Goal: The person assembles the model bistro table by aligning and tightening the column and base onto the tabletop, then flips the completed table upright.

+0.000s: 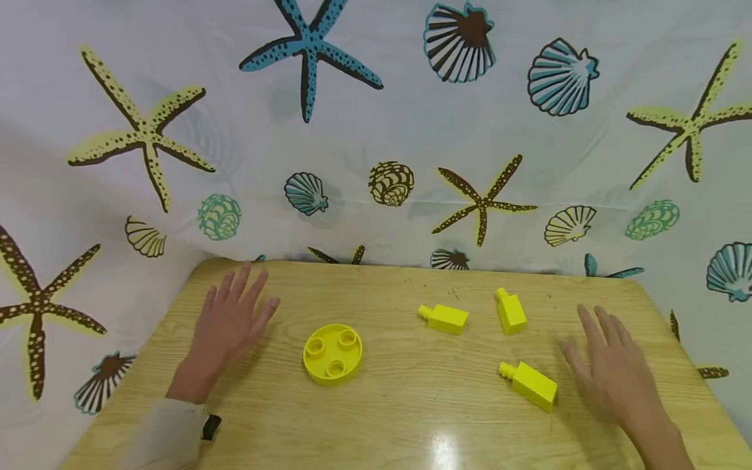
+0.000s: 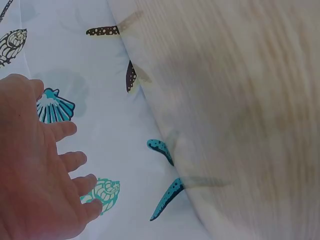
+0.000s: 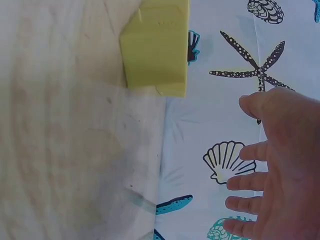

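Three knob-ended yellow plastic blocks (image 1: 448,319) (image 1: 513,314) (image 1: 535,386) are lying right of the round yellow plastic disc (image 1: 333,353), none yet joined; left hand (image 1: 227,326) and right hand (image 1: 615,372) are holding nothing, fingers spread.

L grip (image 1: 228,325) splayed, R grip (image 1: 617,369) outstretched
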